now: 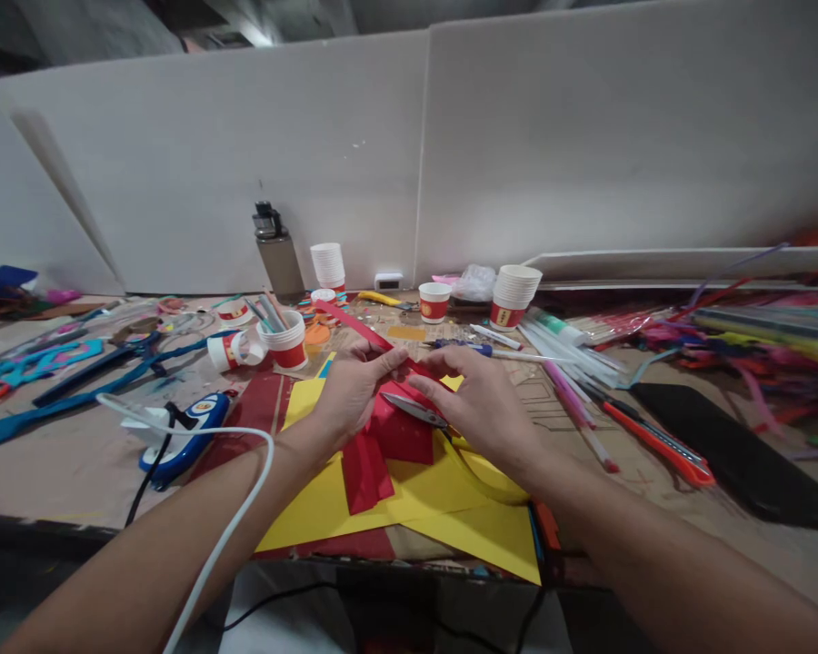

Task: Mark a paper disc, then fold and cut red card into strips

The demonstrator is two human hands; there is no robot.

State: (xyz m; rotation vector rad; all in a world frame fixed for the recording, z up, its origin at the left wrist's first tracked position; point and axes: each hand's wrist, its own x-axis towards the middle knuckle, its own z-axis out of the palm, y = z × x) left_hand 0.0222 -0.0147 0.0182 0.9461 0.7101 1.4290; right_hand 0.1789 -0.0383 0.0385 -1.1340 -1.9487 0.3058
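A narrow red paper strip (354, 325) runs between my two hands, its free end sticking up to the left. My left hand (354, 381) pinches it near the middle. Close beside it, the curled fingers of my right hand (481, 400) close on the strip's other end. Below the hands lie yellow-handled scissors (481, 477), blades pointing left, partly hidden by my right hand. Under them are red paper pieces (368, 472) on top of yellow paper sheets (300, 504).
Left of the sheets sit a blue-and-white device (204, 427) and a paper cup of sticks (286, 345). Stacked cups (514, 295) stand at the back. To the right lie an orange utility knife (661, 445) and a black flat object (736, 454). A white cable (265, 463) crosses my left forearm.
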